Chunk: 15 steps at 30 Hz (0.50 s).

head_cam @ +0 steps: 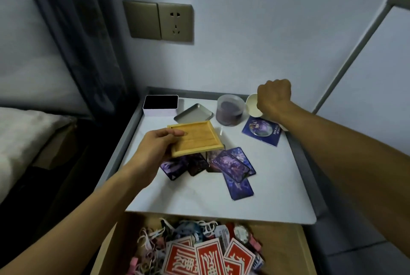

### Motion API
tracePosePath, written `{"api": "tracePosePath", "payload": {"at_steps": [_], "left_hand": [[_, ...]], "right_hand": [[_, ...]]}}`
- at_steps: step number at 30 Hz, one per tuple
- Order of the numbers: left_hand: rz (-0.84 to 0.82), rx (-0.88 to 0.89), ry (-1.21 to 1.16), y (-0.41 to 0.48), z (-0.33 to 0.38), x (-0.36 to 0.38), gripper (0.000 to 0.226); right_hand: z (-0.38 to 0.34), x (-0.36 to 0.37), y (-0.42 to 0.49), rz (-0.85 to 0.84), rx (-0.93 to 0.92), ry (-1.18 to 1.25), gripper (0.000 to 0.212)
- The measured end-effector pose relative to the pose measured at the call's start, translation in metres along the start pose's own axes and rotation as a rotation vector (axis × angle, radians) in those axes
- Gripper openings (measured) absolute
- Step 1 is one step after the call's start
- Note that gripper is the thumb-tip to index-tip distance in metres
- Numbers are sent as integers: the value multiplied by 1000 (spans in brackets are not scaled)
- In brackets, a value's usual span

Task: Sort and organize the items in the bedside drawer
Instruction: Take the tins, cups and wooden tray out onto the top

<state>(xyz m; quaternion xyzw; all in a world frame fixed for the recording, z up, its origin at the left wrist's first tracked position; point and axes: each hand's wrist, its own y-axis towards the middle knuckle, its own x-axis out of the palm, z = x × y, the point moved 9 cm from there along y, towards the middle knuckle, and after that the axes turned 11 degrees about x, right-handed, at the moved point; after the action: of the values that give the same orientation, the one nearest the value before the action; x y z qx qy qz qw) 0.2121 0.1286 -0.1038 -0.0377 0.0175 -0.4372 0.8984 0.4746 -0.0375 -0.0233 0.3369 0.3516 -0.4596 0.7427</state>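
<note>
My left hand [153, 150] grips a shallow wooden tray [197, 137] by its left edge, thumb on top, and holds it just above several purple picture cards [230, 163] spread on the white bedside tabletop [199, 197]. My right hand [274, 99] is curled around a small white cup [253, 106] at the back right, tipped on its side. Below the tabletop the wooden drawer [281, 243] stands open, full of red-and-white cards [210, 257], hair ties and clips.
At the back stand a white box with a black top [160, 105], a metal tin lid [193, 114] and a frosted jar [229, 110] with dark contents. A blue card with a round badge [261, 130] lies near the right edge. A wall socket [175, 23] is above.
</note>
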Motion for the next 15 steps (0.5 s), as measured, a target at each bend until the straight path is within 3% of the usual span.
{"api": "tracePosePath", "payload": {"at_steps": [10, 15], "left_hand": [[-7, -1, 37, -5, 0, -31, 23], [30, -3, -25, -12, 5, -44, 22]], "right_hand": [[-11, -24, 0, 63, -55, 28, 11], [-40, -96, -27, 268, -222, 249, 32]]}}
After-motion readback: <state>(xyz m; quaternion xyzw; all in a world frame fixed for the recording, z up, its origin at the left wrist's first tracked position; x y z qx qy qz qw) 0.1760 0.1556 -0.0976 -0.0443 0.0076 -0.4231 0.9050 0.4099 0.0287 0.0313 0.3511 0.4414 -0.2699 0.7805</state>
